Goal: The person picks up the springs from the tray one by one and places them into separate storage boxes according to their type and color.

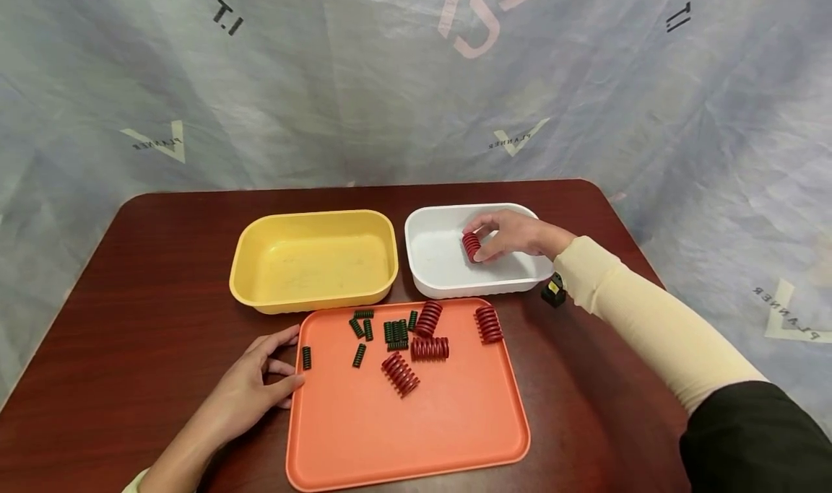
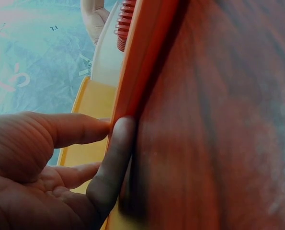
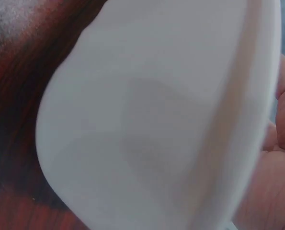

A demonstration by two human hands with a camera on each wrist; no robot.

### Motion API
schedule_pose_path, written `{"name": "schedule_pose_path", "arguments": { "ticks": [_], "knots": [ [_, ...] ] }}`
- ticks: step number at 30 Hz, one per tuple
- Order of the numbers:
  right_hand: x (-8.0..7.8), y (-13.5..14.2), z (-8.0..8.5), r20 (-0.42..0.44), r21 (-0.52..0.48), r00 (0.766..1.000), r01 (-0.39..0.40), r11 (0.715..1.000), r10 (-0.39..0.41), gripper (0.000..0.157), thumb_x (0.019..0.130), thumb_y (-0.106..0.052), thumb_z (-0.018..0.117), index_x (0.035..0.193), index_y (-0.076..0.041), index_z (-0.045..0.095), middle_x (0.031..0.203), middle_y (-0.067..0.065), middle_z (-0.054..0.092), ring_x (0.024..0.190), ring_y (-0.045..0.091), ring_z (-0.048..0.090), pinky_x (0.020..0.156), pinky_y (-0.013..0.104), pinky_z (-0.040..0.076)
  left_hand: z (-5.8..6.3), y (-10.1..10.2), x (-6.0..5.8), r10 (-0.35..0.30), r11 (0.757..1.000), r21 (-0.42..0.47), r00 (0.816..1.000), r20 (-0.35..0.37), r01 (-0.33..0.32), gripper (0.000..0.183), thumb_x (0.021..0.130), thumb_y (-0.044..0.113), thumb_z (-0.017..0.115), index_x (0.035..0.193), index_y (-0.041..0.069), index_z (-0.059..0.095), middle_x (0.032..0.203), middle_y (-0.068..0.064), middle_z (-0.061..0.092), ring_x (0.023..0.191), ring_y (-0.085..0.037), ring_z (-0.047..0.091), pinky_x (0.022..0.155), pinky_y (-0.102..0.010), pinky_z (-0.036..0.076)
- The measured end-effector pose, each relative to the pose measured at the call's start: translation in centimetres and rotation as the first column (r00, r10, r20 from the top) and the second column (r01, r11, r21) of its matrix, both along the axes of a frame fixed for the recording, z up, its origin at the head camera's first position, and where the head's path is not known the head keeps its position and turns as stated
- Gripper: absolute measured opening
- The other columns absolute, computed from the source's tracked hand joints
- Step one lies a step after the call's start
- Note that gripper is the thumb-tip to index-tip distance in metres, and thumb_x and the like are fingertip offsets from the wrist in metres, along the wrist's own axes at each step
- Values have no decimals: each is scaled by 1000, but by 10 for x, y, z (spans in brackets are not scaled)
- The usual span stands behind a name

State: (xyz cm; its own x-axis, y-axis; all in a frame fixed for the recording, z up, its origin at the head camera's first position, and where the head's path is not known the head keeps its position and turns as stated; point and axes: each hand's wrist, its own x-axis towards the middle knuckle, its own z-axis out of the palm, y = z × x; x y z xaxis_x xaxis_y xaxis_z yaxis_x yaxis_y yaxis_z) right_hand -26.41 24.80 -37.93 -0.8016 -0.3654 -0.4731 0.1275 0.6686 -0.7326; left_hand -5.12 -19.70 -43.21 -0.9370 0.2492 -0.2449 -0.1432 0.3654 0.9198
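Over the white bin, my right hand pinches a red coil spring between thumb and fingers. In the right wrist view, the bin's wall hides the spring and most of that hand. My left hand holds the left rim of the orange tray; the left wrist view shows fingertips against its edge. On the tray lie several thick red springs and several small dark green springs, one close to the left hand.
The yellow bin stands left of the white one, behind the tray. Beside the white bin's near right corner sits a small black object with a yellow mark. A printed grey sheet hangs behind the dark wooden table.
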Motion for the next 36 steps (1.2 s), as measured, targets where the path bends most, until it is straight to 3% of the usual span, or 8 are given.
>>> {"name": "schedule_pose_path", "arguments": {
  "ticks": [12,24,36],
  "knots": [
    [-8,-8,8,65,32,998,0,1000,-2,56,86,0,81,138,-3,59,128,21,56,96,23,68,88,41,62,0,-1,0,1,1000,-6,1000,-14,-1,74,92,0,76,156,1,38,148,-21,37,100,-21,66,62,-35,64],
    [-14,-12,9,57,9,997,-51,999,50,59,86,1,80,140,-1,57,125,20,60,96,21,69,88,42,62,-1,-1,1,9,1000,3,1000,-22,-9,75,92,0,76,156,1,39,147,-21,40,98,-20,66,61,-33,63],
    [-16,-14,9,71,14,996,-47,999,46,57,86,2,81,138,-1,58,121,23,60,93,21,69,86,40,62,-2,-2,2,13,1000,-1,1000,-28,-13,74,92,1,77,156,2,40,147,-20,41,98,-19,66,61,-33,63]
  ]
}}
